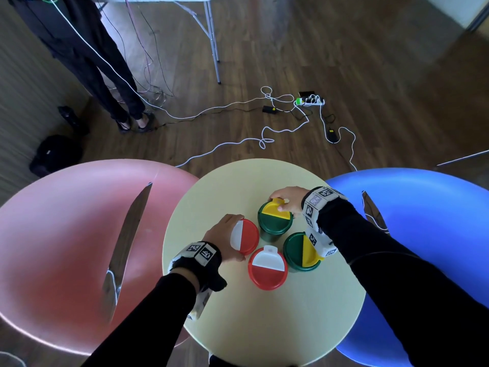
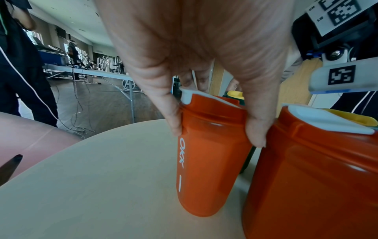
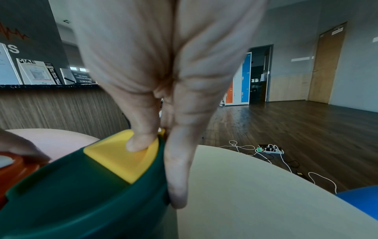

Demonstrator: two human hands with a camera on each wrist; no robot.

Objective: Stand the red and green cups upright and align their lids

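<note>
Round cream table (image 1: 238, 327) in front of me, with a pink chair (image 1: 66, 247) at its left and a blue chair (image 1: 423, 207) at its right. Four cups stand on the table in a tight cluster, all upright.

Far red cup (image 1: 244, 236): my left hand (image 1: 222, 233) grips it at the lid rim, thumb on one side and fingers curled down the other; in the left wrist view (image 2: 204, 161) its base sits on the table. Its lid is half white.

Near red cup (image 1: 267, 268): free, just beside the held one, white lid flap toward the far side.

Far green cup (image 1: 275, 218): my right hand (image 1: 287, 198) holds it at the far rim, thumb pressed on the yellow flap (image 3: 122, 158), a finger down the outside wall.

Near green cup (image 1: 301, 252): free, partly under my right wrist, yellow half to the right.

Power strip (image 1: 309, 101) and white cables on the wooden floor beyond.
</note>
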